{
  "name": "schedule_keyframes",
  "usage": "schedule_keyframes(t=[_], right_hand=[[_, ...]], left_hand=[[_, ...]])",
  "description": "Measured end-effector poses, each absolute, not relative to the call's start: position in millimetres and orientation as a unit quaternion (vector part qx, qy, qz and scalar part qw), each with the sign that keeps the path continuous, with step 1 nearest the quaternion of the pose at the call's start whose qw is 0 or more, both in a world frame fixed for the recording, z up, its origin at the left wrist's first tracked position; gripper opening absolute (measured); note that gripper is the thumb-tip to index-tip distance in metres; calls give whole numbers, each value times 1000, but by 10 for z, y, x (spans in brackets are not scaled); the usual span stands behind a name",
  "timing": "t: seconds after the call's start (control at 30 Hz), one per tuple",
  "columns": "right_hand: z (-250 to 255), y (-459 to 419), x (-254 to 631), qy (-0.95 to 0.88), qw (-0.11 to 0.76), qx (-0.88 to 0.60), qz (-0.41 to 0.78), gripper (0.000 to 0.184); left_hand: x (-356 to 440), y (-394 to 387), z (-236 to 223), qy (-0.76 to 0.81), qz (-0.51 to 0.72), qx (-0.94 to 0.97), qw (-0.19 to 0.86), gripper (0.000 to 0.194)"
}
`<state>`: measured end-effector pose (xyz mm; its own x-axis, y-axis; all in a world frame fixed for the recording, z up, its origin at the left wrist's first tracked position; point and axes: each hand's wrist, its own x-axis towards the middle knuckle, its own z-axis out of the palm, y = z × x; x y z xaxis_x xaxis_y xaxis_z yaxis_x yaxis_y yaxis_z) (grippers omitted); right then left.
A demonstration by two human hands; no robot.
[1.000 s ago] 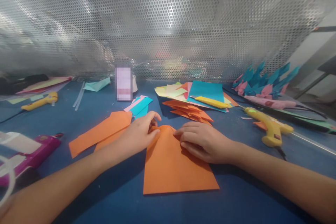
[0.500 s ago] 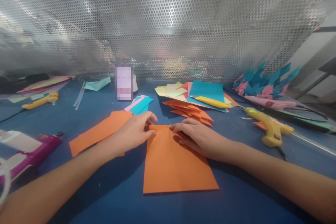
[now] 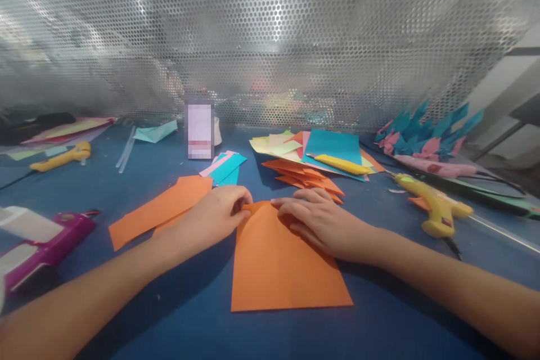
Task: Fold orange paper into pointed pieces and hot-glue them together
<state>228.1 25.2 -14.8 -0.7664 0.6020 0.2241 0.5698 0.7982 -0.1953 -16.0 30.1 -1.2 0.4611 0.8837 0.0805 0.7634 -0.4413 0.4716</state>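
Observation:
A sheet of orange paper (image 3: 291, 275) lies flat in front of me, its far edge slightly raised and bowed in the middle. My left hand (image 3: 225, 208) pinches its far left corner between thumb and fingers. On the sheet's far right part rests my right hand (image 3: 324, 219), fingers stretched out and their tips at the far edge. Folded orange paper pieces (image 3: 304, 177) are stacked just beyond my right hand. More orange paper strips (image 3: 160, 208) lie to the left, partly behind my left forearm.
Coloured sheets with a yellow utility knife (image 3: 341, 164) lie at the back. A yellow glue gun (image 3: 439, 202) and blue-and-pink folded paper shapes (image 3: 430, 129) are at right. At left are a purple device (image 3: 54, 247) and another yellow glue gun (image 3: 63, 156). A blurred-out phone (image 3: 199, 130) stands behind.
The sheet's far edge now bows upward between my hands, where it lay flatter before. My left hand has tightened its pinch on the corner. My right hand has barely moved.

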Motion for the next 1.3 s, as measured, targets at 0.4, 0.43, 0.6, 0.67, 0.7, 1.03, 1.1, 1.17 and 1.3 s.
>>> schedule_keyframes(t=[0.4, 0.43, 0.6, 0.67, 0.7, 1.03, 1.1, 1.17, 1.3], right_hand=[[-204, 287, 2307, -931, 120, -346, 13, 35], [-203, 292, 2309, -931, 118, -346, 16, 35], [-204, 302, 2323, -932, 106, -347, 17, 39], [-204, 301, 2326, -932, 100, -348, 17, 41], [-204, 300, 2326, -932, 97, -349, 17, 41], [-206, 294, 2314, -931, 76, -357, -10, 48], [-200, 286, 2309, -932, 80, -352, -15, 47], [-190, 281, 2306, -935, 80, -345, -12, 45], [-183, 282, 2309, -938, 79, -339, -5, 43]], left_hand=[[-152, 310, -5, 500, 146, 834, 184, 5], [-155, 311, -8, 498, 146, 834, 185, 5], [-150, 315, 7, 500, 139, 834, 187, 5], [-144, 314, 18, 499, 136, 836, 185, 5], [-142, 314, 23, 497, 135, 837, 185, 5], [-144, 334, 0, 491, 138, 840, 183, 4], [-139, 337, 4, 493, 139, 839, 186, 4], [-135, 337, 8, 491, 143, 839, 188, 5], [-137, 335, -11, 467, 158, 852, 178, 7]])
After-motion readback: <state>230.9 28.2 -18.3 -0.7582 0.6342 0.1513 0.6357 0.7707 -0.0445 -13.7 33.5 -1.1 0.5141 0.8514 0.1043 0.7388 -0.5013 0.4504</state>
